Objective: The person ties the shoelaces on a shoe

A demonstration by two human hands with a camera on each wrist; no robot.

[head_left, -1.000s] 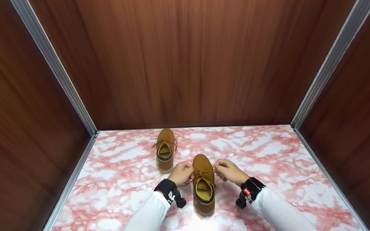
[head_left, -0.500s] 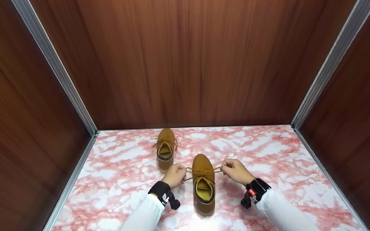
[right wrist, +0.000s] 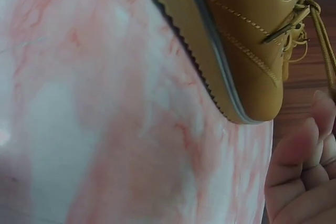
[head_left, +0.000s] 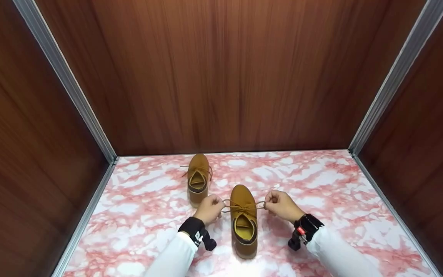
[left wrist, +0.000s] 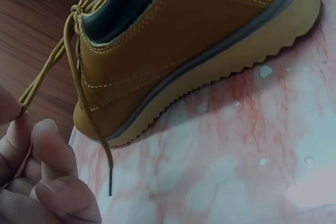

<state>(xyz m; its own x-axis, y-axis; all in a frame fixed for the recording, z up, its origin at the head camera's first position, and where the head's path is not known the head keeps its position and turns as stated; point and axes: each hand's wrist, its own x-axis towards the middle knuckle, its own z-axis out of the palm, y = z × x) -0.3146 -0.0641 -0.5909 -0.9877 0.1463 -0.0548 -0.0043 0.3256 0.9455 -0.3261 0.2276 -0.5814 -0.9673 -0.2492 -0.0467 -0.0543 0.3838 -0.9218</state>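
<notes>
A tan lace-up shoe (head_left: 242, 194) stands upright on the tabletop, toe pointing away, with its lace knotted in a bow. On its left side my left hand (head_left: 209, 209) pinches one lace loop (left wrist: 44, 72) between thumb and finger. My right hand (head_left: 281, 204) pinches the opposite loop (right wrist: 324, 51), and both loops stretch sideways from the knot (left wrist: 76, 10). In the left wrist view a loose lace end (left wrist: 109, 169) with a dark tip hangs down the shoe's side. Another dark-tipped end (right wrist: 278, 34) shows by the knot in the right wrist view.
A matching tan shoe (head_left: 198, 162) stands farther back on the left, its laces spread to the sides. The red-and-white marbled tabletop (head_left: 137, 231) is enclosed by brown wood-grain panels (head_left: 221, 77) with metal corner strips (head_left: 65, 82).
Both hands have moved outward from the shoe, drawing the bow loops out to either side. Over the last half second they have hardly moved. The shoes have stayed put.
</notes>
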